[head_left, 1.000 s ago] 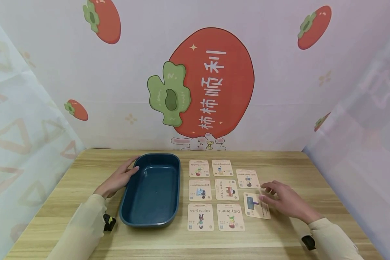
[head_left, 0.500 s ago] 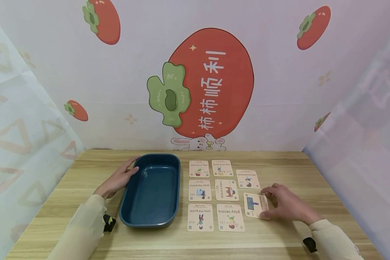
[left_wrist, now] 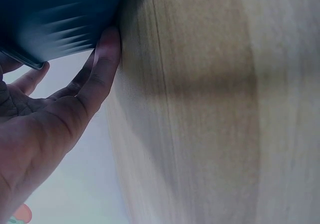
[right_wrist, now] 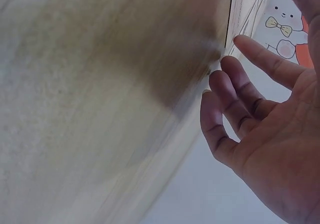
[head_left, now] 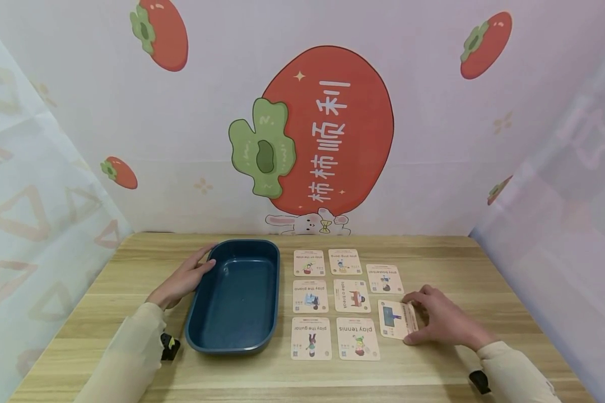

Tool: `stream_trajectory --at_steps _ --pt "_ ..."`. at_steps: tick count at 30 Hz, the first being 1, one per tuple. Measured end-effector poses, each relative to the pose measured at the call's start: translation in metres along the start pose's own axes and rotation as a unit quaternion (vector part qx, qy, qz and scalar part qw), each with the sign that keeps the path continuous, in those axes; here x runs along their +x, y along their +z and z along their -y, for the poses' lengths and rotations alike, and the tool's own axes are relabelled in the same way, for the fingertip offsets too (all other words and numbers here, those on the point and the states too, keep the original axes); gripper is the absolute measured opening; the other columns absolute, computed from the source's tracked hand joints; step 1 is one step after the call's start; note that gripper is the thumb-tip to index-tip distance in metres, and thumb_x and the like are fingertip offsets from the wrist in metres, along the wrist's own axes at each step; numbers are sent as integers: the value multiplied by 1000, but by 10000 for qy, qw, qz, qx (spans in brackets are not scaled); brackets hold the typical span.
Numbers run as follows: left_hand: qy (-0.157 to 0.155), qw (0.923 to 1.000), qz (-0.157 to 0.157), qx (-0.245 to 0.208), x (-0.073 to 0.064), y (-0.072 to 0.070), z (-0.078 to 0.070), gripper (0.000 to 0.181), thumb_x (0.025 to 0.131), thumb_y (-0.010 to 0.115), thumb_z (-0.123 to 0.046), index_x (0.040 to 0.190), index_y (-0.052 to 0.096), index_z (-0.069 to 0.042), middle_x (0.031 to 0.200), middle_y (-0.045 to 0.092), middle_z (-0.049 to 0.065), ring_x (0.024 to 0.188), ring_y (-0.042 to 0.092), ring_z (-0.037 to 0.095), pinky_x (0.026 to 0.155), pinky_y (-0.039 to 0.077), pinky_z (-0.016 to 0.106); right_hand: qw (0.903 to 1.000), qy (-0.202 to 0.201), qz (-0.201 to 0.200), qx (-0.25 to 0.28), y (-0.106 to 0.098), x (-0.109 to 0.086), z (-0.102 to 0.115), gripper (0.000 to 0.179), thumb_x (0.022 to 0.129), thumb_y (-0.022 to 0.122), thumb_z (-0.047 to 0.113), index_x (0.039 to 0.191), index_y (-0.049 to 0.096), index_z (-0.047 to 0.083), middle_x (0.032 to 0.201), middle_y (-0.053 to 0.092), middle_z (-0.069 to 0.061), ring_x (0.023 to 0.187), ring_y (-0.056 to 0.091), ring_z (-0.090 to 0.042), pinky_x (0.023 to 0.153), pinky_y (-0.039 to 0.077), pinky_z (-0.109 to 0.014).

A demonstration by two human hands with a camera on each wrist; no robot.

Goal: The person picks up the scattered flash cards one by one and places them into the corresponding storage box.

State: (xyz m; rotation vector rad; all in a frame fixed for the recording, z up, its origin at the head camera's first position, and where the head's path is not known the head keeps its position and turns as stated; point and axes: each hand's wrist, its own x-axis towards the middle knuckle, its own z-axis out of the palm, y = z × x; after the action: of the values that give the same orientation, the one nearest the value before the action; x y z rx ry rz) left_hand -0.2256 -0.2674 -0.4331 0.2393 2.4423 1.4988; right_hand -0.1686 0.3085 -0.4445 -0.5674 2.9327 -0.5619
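My left hand (head_left: 181, 279) holds the left rim of a deep blue plastic tub (head_left: 187, 330); the thumb hooks over the rim, and the fingers lie along the outer wall, near the tabletop in the left wrist view. On the other side, my right hand (head_left: 441, 319) grips a picture card (head_left: 390, 320) by opposite edges, thumb at the near edge and index finger at the far one. The card shows a blue board and a small figure. Its right end lies between the fingers. In the right wrist view, the index fingertip meets the card's edge while the other fingers curl loosely beside it.
Several more cards lie face up between tub and right hand, among them a "play tennis" card (head_left: 358, 338), a "take a break" card (head_left: 352, 295) and a "play basketball" card (head_left: 385, 279). A printed persimmon backdrop (head_left: 423, 168) rises behind the wooden table (head_left: 333, 380).
My right thumb has slid toward the card's near edge, widening the spread from the index finger, which now sits at the far edge. The left hand and tub stay put.
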Motion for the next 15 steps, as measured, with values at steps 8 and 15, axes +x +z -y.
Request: stream_trajectory --at_steps 8,15 --pt "1 10000 27 -87 -1 0 -1 63 112 39 -33 165 10 -15 165 8 28 143 25 55 103 38 69 9996 6 97 267 -3 -2 6 74 60 95 53 114 67 11 100 50 -1 89 45 -18 77 46 -36" --pt "-15 10000 8 -30 -1 0 -2 63 112 39 -33 164 10 -14 165 8 28 143 25 55 104 36 69 9996 -30 -39 280 2 3 -2 78 58 96 54 108 58 8 100 51 -1 91 47 -17 80 47 -36"
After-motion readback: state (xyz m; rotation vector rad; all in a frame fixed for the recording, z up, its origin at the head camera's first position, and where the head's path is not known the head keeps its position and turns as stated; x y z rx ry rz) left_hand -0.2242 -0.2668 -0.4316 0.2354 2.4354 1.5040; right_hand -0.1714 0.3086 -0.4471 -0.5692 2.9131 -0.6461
